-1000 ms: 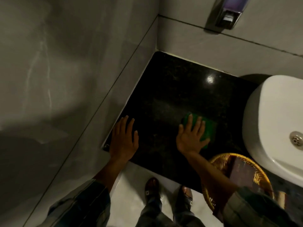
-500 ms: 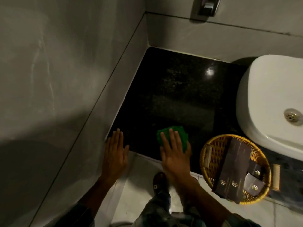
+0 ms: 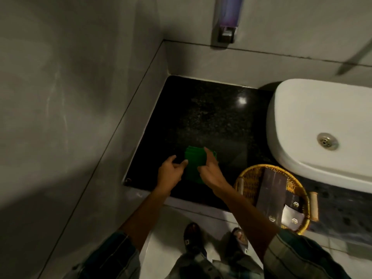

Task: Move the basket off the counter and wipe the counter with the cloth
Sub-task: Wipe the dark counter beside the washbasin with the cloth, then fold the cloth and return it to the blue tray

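Observation:
A folded green cloth (image 3: 193, 162) lies on the black granite counter (image 3: 211, 121) near its front edge. My right hand (image 3: 211, 172) grips the cloth's right side, fingers over the top and thumb at its edge. Coming in from the left, my left hand (image 3: 171, 172) has its fingers apart and its fingertips touch the cloth's left edge. To the right, a round woven basket (image 3: 248, 184) with roll handles stands at the counter's front edge beside the basin. It holds dark boxes (image 3: 271, 194).
A white basin (image 3: 314, 125) with a metal drain fills the counter's right side. A soap dispenser (image 3: 226, 21) hangs on the back wall. Grey tiled walls close in the left and back. My feet (image 3: 193, 236) stand on pale floor tiles below.
My left hand left the counter's left edge and came to the cloth. My right hand went from pressing flat on the cloth to gripping it. The view shifted.

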`<state>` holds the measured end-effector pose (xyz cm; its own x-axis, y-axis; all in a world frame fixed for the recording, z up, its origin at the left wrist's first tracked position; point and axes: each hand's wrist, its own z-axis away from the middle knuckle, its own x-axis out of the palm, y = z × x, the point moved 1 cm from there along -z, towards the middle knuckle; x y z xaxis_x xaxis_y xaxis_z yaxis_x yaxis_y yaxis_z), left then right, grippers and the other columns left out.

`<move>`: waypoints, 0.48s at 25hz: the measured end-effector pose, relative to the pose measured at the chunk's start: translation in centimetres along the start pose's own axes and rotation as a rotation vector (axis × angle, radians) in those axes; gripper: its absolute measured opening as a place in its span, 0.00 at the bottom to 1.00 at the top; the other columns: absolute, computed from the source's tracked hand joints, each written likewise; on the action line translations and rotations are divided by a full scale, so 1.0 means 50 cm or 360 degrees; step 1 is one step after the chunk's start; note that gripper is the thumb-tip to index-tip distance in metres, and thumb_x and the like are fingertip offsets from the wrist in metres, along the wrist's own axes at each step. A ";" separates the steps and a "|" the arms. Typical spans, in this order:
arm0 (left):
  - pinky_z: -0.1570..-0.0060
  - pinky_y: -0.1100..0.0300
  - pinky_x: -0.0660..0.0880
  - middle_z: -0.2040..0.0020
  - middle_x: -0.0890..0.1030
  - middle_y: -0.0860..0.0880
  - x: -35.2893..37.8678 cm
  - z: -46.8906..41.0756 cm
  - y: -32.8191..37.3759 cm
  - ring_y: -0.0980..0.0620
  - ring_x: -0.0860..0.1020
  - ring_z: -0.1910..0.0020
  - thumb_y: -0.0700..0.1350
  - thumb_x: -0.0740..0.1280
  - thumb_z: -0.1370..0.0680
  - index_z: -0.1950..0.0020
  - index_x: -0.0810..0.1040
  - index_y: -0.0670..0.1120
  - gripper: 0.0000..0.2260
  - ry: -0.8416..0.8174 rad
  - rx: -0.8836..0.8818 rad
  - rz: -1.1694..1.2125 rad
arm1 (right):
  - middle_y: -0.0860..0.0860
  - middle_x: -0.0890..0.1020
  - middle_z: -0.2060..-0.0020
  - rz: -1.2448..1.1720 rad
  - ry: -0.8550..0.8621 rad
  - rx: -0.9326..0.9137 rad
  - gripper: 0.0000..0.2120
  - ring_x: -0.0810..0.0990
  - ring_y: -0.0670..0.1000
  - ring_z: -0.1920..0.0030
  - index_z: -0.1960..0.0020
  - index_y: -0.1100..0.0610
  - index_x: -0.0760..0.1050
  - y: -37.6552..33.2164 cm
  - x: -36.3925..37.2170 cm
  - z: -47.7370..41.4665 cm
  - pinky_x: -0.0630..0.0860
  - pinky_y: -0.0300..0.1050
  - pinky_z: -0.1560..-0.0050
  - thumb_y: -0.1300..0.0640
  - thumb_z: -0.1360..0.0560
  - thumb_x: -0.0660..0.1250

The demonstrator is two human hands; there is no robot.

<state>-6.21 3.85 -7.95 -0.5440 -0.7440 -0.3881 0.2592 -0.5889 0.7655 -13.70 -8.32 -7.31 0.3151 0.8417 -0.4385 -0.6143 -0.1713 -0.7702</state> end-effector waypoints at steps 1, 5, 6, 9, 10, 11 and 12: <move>0.47 0.47 0.80 0.48 0.82 0.44 0.007 -0.009 0.014 0.42 0.81 0.48 0.51 0.71 0.25 0.32 0.72 0.42 0.24 -0.0028 -0.0135 0.0068 | 0.58 0.60 0.26 -0.0020 -0.0013 -0.0001 0.34 0.63 0.61 0.29 0.24 0.52 0.52 -0.005 -0.007 -0.003 0.65 0.61 0.30 0.65 0.28 0.59; 0.44 0.42 0.79 0.45 0.83 0.38 0.027 0.008 0.029 0.40 0.81 0.47 0.45 0.74 0.28 0.42 0.79 0.39 0.17 -0.0036 -0.0115 -0.0036 | 0.57 0.55 0.27 -0.0185 -0.0163 0.0043 0.35 0.62 0.61 0.30 0.25 0.51 0.50 -0.005 -0.008 0.017 0.69 0.56 0.33 0.69 0.28 0.56; 0.43 0.42 0.78 0.45 0.82 0.38 0.031 0.021 0.044 0.40 0.81 0.46 0.43 0.74 0.28 0.41 0.78 0.38 0.17 -0.0032 -0.0055 -0.0081 | 0.56 0.55 0.27 -0.0232 -0.0208 0.0038 0.35 0.63 0.60 0.31 0.25 0.50 0.50 -0.008 -0.019 0.020 0.70 0.53 0.35 0.69 0.27 0.56; 0.50 0.48 0.81 0.48 0.82 0.38 0.023 0.045 0.113 0.41 0.82 0.50 0.40 0.73 0.27 0.44 0.78 0.38 0.14 -0.0034 0.0168 -0.0013 | 0.58 0.57 0.29 -0.0196 -0.0239 -0.0197 0.33 0.65 0.60 0.32 0.25 0.52 0.51 -0.021 -0.072 0.042 0.70 0.52 0.36 0.67 0.25 0.60; 0.56 0.54 0.82 0.49 0.82 0.38 0.020 0.048 0.142 0.42 0.82 0.52 0.40 0.73 0.27 0.47 0.78 0.39 0.11 -0.0059 0.0229 0.0074 | 0.59 0.59 0.30 -0.0139 -0.0113 -0.0326 0.32 0.65 0.60 0.32 0.26 0.55 0.52 -0.035 -0.104 0.054 0.68 0.52 0.35 0.65 0.25 0.63; 0.61 0.59 0.81 0.51 0.83 0.40 0.021 0.057 0.175 0.44 0.83 0.55 0.39 0.72 0.27 0.49 0.79 0.41 0.08 -0.0123 0.0258 0.0174 | 0.60 0.62 0.32 -0.0111 0.0080 -0.0435 0.33 0.65 0.60 0.32 0.26 0.58 0.54 -0.048 -0.144 0.064 0.66 0.52 0.33 0.63 0.26 0.66; 0.63 0.61 0.82 0.52 0.84 0.42 0.077 0.073 0.235 0.45 0.83 0.56 0.40 0.72 0.27 0.51 0.79 0.44 0.06 -0.0255 0.0296 0.0254 | 0.60 0.64 0.33 -0.0156 0.0334 -0.0513 0.34 0.65 0.59 0.32 0.26 0.60 0.55 -0.031 -0.240 0.076 0.65 0.52 0.31 0.61 0.27 0.69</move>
<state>-8.18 -4.79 1.40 -0.6310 -0.7545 -0.1804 0.2091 -0.3894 0.8970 -19.28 -16.21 0.88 0.5225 0.7446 -0.4153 -0.3262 -0.2754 -0.9043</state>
